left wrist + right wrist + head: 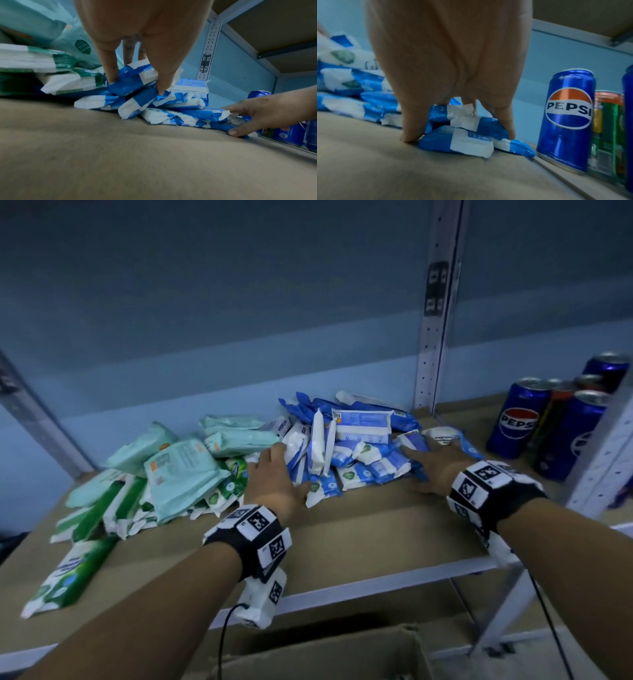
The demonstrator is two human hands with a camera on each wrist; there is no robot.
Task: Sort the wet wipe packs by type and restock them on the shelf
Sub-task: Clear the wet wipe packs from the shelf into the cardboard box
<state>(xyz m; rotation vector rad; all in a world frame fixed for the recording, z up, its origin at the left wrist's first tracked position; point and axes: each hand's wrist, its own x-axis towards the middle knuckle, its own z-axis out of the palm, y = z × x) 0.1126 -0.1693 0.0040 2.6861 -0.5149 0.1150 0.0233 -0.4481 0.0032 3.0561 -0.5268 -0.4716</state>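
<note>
**Both hands close in on the blue pile**

The left hand [274, 474] spreads over the near-left edge of the blue packs [356, 440], its fingertips [112, 79] pressing into the top pack, fingers fairly straight, nothing lifted. The right hand [435, 463] lies flat-fingered on the pile's right end, thumb on the shelf [359, 529], holding nothing. The step looks like squaring the blue heap. It would go best with both palms pushing inward and back together, low on the pile, so the slippery packs slide instead of toppling onto the cans [524, 419].

The count: blue packs, too jumbled to number, well over a dozen. The mint packs [178, 460] show about six, and the green packs [102, 508] several, one [68, 573] lying apart at the front. At least five cans are visible.
</note>
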